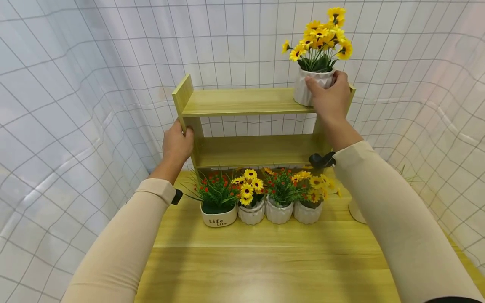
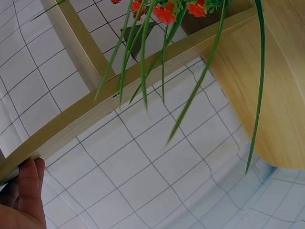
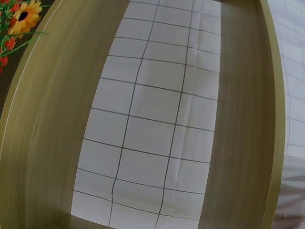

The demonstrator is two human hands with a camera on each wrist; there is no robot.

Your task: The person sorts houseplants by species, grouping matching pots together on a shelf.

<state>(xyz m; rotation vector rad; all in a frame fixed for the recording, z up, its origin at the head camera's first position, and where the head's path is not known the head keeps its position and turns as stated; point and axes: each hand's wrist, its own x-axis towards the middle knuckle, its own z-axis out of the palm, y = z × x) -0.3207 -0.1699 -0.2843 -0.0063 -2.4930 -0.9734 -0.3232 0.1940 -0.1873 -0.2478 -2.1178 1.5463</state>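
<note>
My right hand [image 1: 334, 101] grips a white ridged flowerpot [image 1: 302, 90] of yellow sunflower-like flowers [image 1: 320, 40], thumb across its front. The pot is at the right end of the top board of a wooden shelf rack [image 1: 238, 102]. My left hand [image 1: 178, 141] holds the rack's left side panel [image 1: 183, 94], thumb and fingers at its edge. The left wrist view shows the fingertips of that hand [image 2: 26, 200] against the panel's edge. In the right wrist view the hand and pot are out of sight; only the rack's boards [image 3: 52, 124] and some flowers show.
Before the rack stand an oval "Life" planter [image 1: 219, 219] with red flowers and several white pots, including one with yellow flowers [image 1: 251, 214]. Another white pot [image 1: 356, 210] is partly behind my right arm. A gridded curtain [image 1: 246, 42] surrounds the wooden table [image 1: 265, 261].
</note>
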